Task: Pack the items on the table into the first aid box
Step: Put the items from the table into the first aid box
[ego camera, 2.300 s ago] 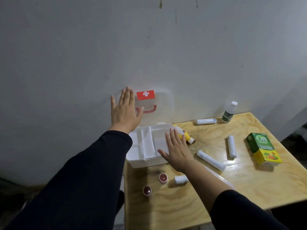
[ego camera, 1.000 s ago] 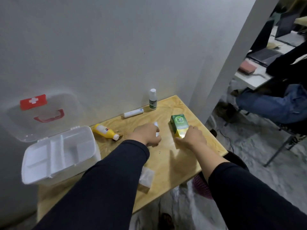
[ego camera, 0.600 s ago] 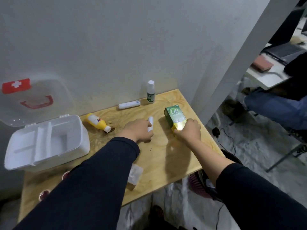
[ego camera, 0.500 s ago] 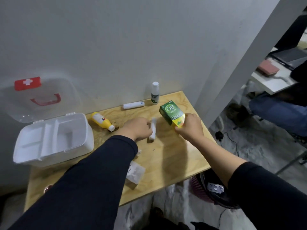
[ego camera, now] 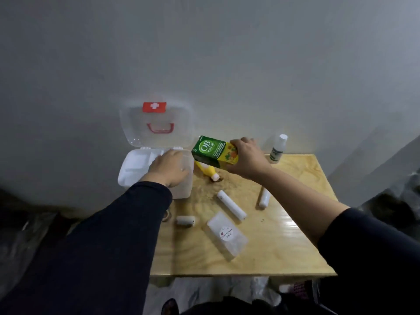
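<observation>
the right hand (ego camera: 246, 160) grips a green ob herbal carton (ego camera: 214, 151) in the air beside the open first aid box (ego camera: 136, 169). the left hand (ego camera: 169, 170) rests curled over the box's tray; whether it grips anything i cannot tell.

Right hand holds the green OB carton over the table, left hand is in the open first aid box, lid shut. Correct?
Not quite: the lid is open, standing up against the wall, as the head view shows. The right hand does hold the green OB carton over the table, and the left hand is in the first aid box.
</observation>
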`<state>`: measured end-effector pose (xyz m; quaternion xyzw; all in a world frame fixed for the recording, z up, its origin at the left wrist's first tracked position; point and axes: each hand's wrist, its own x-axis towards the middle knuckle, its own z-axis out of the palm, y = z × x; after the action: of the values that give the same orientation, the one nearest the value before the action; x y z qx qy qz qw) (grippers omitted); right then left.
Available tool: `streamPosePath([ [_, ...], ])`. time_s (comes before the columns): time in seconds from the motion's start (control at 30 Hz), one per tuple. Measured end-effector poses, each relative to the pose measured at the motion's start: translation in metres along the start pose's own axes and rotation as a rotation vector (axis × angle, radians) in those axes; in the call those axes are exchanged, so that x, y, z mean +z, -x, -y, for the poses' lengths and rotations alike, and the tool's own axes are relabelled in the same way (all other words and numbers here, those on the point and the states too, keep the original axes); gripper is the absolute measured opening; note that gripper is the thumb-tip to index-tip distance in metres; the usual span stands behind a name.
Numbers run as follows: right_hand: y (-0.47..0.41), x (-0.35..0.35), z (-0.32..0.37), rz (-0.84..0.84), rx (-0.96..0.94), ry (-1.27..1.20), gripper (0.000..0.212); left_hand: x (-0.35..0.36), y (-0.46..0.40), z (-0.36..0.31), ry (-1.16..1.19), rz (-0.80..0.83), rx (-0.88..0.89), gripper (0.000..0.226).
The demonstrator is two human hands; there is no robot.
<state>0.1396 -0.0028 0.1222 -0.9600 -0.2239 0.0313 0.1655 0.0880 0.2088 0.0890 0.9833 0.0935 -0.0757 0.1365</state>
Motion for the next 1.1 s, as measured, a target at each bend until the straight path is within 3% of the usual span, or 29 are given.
streamPosePath([
  [0.2,-0.035,0.021,0.064,0.09,-0.116,0.104,0.058,0.006,0.013,0.08,-0.076,0.041,-0.104,0.076],
  [0.43,-0.067,0.056,0.11,0.212,-0.097,0.205,0.039,0.011,0.019,0.119,-0.078,0.085,-0.026,0.086],
  [0.6,-0.085,0.095,0.124,0.234,-0.077,0.134,0.034,0.024,0.016,0.13,-0.141,0.034,0.057,0.089],
  [0.87,-0.092,0.148,0.131,0.238,0.018,-0.058,0.065,0.037,0.013,0.138,-0.198,-0.003,0.078,0.087],
  [1.1,-0.095,0.161,0.135,0.257,0.088,-0.093,0.076,0.042,0.01,0.142,-0.217,-0.032,0.085,0.088],
])
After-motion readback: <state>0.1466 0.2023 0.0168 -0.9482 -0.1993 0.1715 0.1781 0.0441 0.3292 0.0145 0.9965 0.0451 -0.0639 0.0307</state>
